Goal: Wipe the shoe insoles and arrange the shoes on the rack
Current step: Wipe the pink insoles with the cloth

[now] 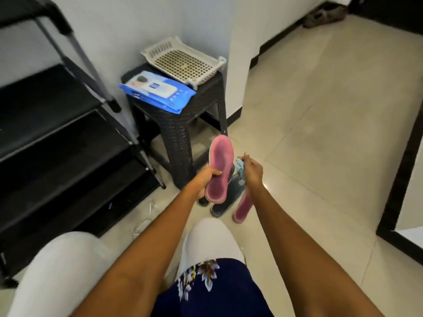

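Observation:
My left hand (207, 179) grips a pink insole (219, 165) by its lower half and holds it upright above the floor. Just to its right, my right hand (251, 171) holds a crumpled light-blue wipe (240, 165). A second pink insole (243, 208) lies on the tiles under my right wrist. Beside it on the floor stand two dark shoes (225, 202), partly hidden by the held insole. The black shoe rack (57, 124) fills the left side.
A dark wicker stool (180, 120) stands by the wall. On it lie a blue pack of wipes (155, 90) and a white slotted tray (183, 61). White laces (144, 221) lie near the rack's foot. Other shoes (325, 16) sit far back.

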Demonstrator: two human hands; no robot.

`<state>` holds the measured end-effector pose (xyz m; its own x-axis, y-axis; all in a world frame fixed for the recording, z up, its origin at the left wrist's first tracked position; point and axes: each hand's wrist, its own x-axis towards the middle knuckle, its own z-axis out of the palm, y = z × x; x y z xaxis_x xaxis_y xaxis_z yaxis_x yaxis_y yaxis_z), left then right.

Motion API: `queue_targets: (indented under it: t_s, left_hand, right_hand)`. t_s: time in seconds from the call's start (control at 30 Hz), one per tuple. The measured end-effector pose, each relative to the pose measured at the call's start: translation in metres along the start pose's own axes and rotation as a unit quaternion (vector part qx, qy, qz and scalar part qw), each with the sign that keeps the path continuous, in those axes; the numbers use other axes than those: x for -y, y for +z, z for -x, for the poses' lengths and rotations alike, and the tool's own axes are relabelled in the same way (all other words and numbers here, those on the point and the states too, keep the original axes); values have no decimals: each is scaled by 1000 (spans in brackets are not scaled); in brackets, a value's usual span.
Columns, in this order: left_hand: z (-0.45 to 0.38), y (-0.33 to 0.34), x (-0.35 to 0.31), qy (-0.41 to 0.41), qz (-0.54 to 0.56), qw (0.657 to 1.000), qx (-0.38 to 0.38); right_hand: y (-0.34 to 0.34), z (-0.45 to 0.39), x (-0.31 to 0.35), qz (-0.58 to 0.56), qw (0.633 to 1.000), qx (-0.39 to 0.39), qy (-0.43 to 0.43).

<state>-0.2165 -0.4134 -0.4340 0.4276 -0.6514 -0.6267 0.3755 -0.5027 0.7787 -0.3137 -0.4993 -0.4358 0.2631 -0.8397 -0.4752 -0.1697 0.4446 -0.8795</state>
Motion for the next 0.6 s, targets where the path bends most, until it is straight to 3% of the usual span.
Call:
queue_targets:
  t_s: [0.17,0.23,0.5,0.6]
  left_hand:
    - [83,1,-21,83,225,967,86]
    - [114,1,-35,102,267,950,122]
    - [182,0,-77,145,301,929,162]
    - [194,3,-81,188,235,949,97]
  right_hand:
    - [7,51,68,-47,997,-19,-59]
    - [3,68,94,-47,994,-12,-94]
    - [15,141,166,-81,973,120,-181]
    - [22,158,172,-44,967,114,-225]
